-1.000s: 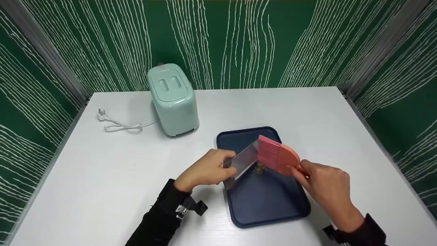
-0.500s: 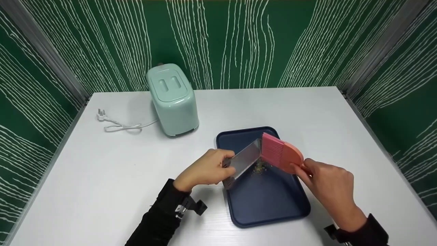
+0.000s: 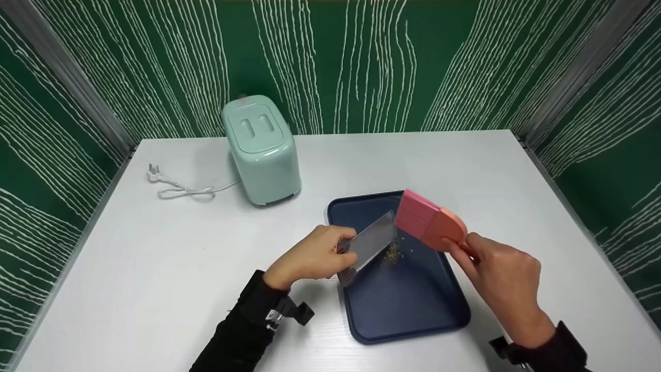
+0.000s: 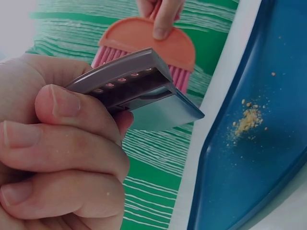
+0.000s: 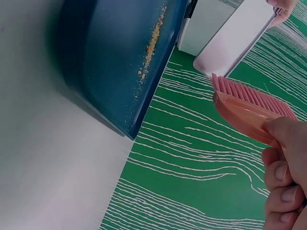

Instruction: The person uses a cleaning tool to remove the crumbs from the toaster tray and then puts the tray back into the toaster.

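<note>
My left hand [image 3: 315, 253] grips the grey slotted end of a shallow metal crumb tray [image 3: 374, 240], held tilted above a navy serving tray [image 3: 408, 305]. With my right hand [image 3: 503, 274] I hold a brush [image 3: 431, 219] by its handle; it has an orange head and pink bristles. The brush is beside the crumb tray's far end; whether they touch I cannot tell. Yellowish crumbs [image 4: 248, 120] lie in a small heap on the serving tray. In the right wrist view the metal face of the crumb tray [image 5: 235, 38] shows raised edges.
A mint-green toaster [image 3: 266, 160] stands on the white table [image 3: 206, 268], back left of the serving tray. Its white cord [image 3: 191, 192] lies bundled to the left, ending in a plug [image 3: 154, 174]. Green walls with white streaks enclose the back and sides.
The brush has moved up and to the right, from over the crumb tray to past its end. More crumbs show below, some scattered to the right. The left hand has stayed put.
</note>
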`<state>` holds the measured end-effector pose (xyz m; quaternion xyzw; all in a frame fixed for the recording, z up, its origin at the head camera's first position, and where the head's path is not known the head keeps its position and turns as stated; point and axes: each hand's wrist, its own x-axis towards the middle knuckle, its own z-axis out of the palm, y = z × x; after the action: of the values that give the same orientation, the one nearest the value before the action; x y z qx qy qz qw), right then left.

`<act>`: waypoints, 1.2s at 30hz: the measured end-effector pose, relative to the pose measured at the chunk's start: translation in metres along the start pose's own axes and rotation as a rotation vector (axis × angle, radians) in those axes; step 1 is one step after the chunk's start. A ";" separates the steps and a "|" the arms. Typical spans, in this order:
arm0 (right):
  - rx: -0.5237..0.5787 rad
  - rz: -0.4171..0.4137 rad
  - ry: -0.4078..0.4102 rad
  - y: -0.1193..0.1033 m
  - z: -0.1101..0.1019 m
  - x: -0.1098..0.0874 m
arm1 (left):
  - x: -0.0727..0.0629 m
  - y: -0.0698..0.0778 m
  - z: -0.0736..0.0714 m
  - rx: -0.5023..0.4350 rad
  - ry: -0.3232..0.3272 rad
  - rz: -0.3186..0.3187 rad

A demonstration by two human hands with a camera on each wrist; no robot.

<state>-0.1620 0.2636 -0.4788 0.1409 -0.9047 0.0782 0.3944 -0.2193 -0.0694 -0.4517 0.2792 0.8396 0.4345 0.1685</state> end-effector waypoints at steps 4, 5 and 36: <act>0.004 -0.013 -0.004 0.002 0.005 -0.003 | 0.000 0.001 0.000 0.018 0.003 0.015; 0.006 -0.018 -0.008 0.002 0.005 -0.004 | 0.000 0.001 0.000 0.026 0.005 0.021; 0.026 0.006 -0.109 0.004 -0.005 -0.004 | 0.002 -0.003 0.002 0.202 0.046 0.122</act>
<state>-0.1572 0.2690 -0.4784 0.1475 -0.9241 0.0832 0.3427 -0.2211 -0.0679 -0.4556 0.3354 0.8641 0.3634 0.0936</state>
